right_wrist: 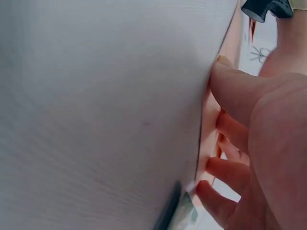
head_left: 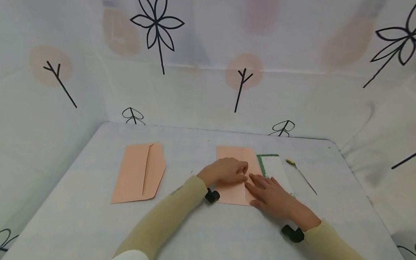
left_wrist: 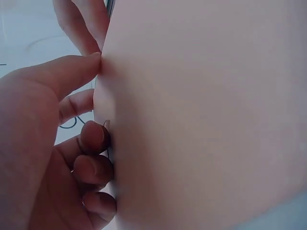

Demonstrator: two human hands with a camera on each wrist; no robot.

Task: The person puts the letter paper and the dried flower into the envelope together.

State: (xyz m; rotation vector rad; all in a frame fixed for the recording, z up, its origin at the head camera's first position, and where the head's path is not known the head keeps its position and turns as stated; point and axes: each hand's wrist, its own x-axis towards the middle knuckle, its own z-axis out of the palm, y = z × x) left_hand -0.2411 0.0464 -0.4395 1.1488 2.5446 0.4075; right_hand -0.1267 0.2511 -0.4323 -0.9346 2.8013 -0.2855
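Note:
A peach paper envelope point(head_left: 231, 194) lies on the table, right of the middle. Over its centre my left hand point(head_left: 227, 171) has curled fingers, with thumb and forefinger close together at the flap edge. In the left wrist view the thumb point(left_wrist: 79, 72) meets the peach paper and the other fingers curl against it. My right hand point(head_left: 272, 197) rests with spread, fairly straight fingers on the envelope's right side. Partly behind that hand is a white card with a green border point(head_left: 277, 168).
Farther left lies a second peach envelope point(head_left: 132, 175), its pointed flap toward the right. A thin-stemmed yellow flower point(head_left: 306, 179) lies to the right of the card. Behind the white table point(head_left: 180, 144) hangs a patterned white cloth point(head_left: 195, 91). Both wrists carry small black cameras.

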